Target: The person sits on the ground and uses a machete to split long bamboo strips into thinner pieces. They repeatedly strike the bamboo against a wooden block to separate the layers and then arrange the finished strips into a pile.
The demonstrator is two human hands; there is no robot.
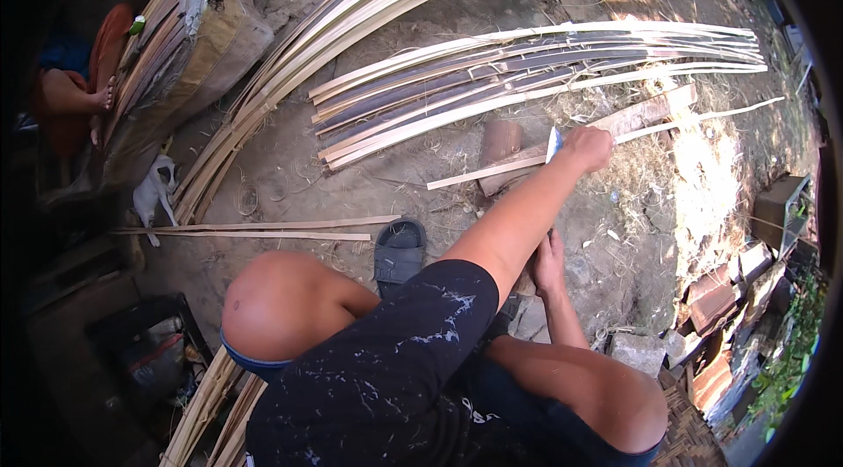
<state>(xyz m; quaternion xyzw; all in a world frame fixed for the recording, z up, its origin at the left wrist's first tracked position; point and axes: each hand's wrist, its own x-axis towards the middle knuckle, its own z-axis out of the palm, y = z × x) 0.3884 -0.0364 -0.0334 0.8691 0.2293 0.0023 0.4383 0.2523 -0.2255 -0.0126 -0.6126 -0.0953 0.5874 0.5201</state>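
The left arm point(518, 230) extends forward and rightward, left hand point(587, 149) curled closed, right hand point(550, 263) closer in.

The strip point(474, 175) is pale cream, the log point(501, 142) reddish brown, the sandal point(399, 263) charcoal. White veins marble the black shirt point(378, 370); the dog point(153, 191) is white with dark markings, the leaves point(797, 353) green.

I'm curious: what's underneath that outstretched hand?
A pale strip shows on both sides of the outstretched hand, seemingly running beneath it; a brown board emerges at right. Whatever the hand directly covers can't be seen.
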